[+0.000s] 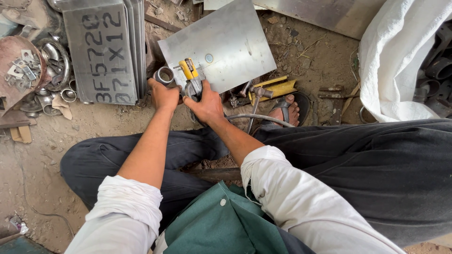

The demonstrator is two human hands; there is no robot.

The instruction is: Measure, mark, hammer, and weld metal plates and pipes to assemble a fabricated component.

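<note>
The person sits low on the dirt floor [310,61], knees spread, and both hands meet at the near edge of a flat steel sheet [226,42] that lies on the ground. The left hand [163,95] is closed on a short metal pipe piece [165,75], whose open round end looks up toward the camera; its lower part is hidden inside the fingers. The right hand [205,106] is wrapped around a power tool [192,77] with a yellow head, just beside the pipe piece; the hand covers most of the tool's body, so I cannot tell exactly what kind it is. A grey cable [256,117] runs from under this hand to the right, across the leg. Behind the tool, a hammer [256,101] lies near some yellow metal strips [278,87], and a sandalled foot [288,110] shows partly beside them. To the left, a stack of grey metal plates [106,47] stands close to the pipe piece, and small rings and scraps [44,70] are crowded together, hard to make out. A white sack [400,61] is cut off at the right edge.
</note>
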